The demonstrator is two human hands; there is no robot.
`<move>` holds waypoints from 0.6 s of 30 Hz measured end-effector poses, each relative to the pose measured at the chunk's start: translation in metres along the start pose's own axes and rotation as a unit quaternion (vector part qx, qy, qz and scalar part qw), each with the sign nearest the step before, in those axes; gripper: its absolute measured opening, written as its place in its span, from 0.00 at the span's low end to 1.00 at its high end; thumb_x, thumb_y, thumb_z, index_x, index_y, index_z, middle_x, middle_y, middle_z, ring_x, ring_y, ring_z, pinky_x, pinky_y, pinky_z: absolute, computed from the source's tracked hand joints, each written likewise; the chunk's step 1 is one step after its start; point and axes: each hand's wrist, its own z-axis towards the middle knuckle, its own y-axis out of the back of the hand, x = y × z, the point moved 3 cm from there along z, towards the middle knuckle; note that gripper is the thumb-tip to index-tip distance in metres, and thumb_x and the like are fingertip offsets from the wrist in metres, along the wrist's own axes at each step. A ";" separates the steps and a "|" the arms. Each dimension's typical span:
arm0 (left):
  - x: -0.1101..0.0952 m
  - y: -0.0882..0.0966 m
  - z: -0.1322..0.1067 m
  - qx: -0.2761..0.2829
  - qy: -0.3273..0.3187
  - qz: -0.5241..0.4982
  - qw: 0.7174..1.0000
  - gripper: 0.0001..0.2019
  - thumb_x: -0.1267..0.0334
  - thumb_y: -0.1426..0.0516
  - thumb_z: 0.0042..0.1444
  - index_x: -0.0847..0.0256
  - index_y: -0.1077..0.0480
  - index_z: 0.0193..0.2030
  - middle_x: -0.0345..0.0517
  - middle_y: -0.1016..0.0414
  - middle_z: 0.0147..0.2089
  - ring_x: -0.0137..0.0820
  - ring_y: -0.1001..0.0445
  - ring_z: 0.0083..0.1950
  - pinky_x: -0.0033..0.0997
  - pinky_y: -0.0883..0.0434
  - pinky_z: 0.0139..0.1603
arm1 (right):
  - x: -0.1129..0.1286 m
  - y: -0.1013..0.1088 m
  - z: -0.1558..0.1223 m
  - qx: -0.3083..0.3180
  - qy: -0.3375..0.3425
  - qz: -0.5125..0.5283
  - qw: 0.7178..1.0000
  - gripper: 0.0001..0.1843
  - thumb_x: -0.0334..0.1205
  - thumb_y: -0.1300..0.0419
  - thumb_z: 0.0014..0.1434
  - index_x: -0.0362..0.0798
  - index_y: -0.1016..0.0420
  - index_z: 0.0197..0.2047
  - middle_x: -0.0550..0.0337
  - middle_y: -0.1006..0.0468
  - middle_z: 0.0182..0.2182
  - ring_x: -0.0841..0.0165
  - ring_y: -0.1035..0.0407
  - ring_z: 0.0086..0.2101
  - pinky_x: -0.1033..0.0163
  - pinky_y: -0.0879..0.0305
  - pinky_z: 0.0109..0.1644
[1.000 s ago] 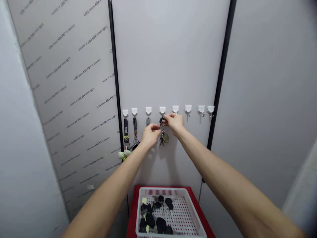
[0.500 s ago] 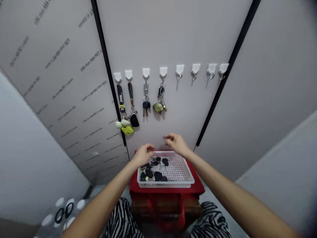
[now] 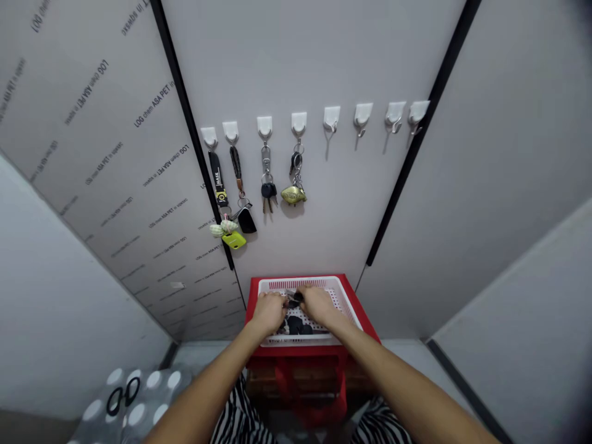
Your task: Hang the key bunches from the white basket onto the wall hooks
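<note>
Both hands are down in the white basket (image 3: 345, 295), which sits on a red stool (image 3: 365, 314) against the wall. The left hand (image 3: 268, 311) and right hand (image 3: 318, 304) meet over a dark key (image 3: 294, 299) near the basket's far side; the fingers curl in around it, but I cannot tell whether either hand actually pinches it. More black keys (image 3: 296, 325) lie in the basket just below the hands. On the wall above, a row of white hooks (image 3: 363, 115) runs across the panel. The four on the left carry key bunches, one with a brass fish tag (image 3: 293, 195), one with a yellow-green tag (image 3: 234, 240). The four on the right hang bare.
</note>
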 end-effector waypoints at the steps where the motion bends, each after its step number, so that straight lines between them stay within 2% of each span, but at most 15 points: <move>1: 0.003 -0.001 0.001 -0.005 0.004 -0.047 0.999 0.08 0.70 0.53 0.42 0.61 0.34 0.28 0.44 0.31 0.32 0.31 0.36 0.37 0.30 0.41 0.38 | -0.005 0.001 -0.001 0.010 -0.006 -0.004 1.000 0.15 0.31 0.52 0.41 0.47 0.33 0.34 0.53 0.29 0.32 0.64 0.36 0.33 0.64 0.44 0.33; 3: 0.010 -0.001 0.005 -0.021 0.023 -0.157 0.987 0.08 0.71 0.53 0.41 0.62 0.34 0.27 0.42 0.32 0.29 0.27 0.35 0.33 0.25 0.40 0.35 | -0.016 0.003 -0.004 0.028 -0.024 -0.008 0.999 0.14 0.30 0.52 0.41 0.47 0.32 0.31 0.53 0.28 0.29 0.64 0.36 0.32 0.64 0.44 0.32; 5: 0.016 -0.001 0.008 -0.036 0.047 -0.260 0.964 0.07 0.72 0.53 0.41 0.64 0.36 0.27 0.40 0.33 0.25 0.24 0.36 0.28 0.22 0.40 0.30 | -0.025 0.008 -0.007 0.036 -0.042 0.003 0.998 0.12 0.31 0.52 0.40 0.46 0.31 0.29 0.52 0.28 0.28 0.63 0.36 0.32 0.63 0.44 0.32; 8: 0.015 0.004 0.014 -0.046 0.044 -0.379 0.923 0.05 0.72 0.52 0.40 0.65 0.38 0.26 0.37 0.38 0.21 0.21 0.39 0.24 0.19 0.41 0.25 | -0.024 0.018 -0.010 0.002 -0.007 0.097 0.995 0.13 0.32 0.52 0.41 0.45 0.31 0.32 0.53 0.28 0.31 0.65 0.36 0.33 0.64 0.44 0.35; 11: 0.004 0.012 0.018 -0.037 0.011 -0.449 0.893 0.04 0.73 0.51 0.38 0.65 0.39 0.25 0.35 0.40 0.20 0.20 0.41 0.23 0.18 0.42 0.24 | -0.006 0.028 -0.011 -0.046 0.097 0.256 0.961 0.15 0.34 0.52 0.44 0.46 0.33 0.37 0.57 0.30 0.35 0.70 0.37 0.34 0.67 0.45 0.39; 13: -0.003 0.020 0.018 -0.036 0.001 -0.472 0.881 0.04 0.73 0.50 0.38 0.65 0.39 0.25 0.35 0.40 0.20 0.20 0.41 0.23 0.19 0.42 0.25 | 0.003 0.030 -0.011 -0.051 0.123 0.336 0.932 0.13 0.34 0.52 0.44 0.45 0.33 0.34 0.59 0.29 0.32 0.72 0.37 0.31 0.68 0.44 0.36; 18: -0.008 0.035 0.020 -0.063 0.026 -0.526 0.848 0.05 0.71 0.49 0.37 0.65 0.39 0.25 0.35 0.39 0.19 0.20 0.41 0.22 0.19 0.43 0.24 | 0.004 0.033 -0.008 -0.040 0.055 0.458 0.886 0.09 0.38 0.51 0.44 0.42 0.34 0.22 0.64 0.35 0.16 0.77 0.43 0.19 0.71 0.47 0.24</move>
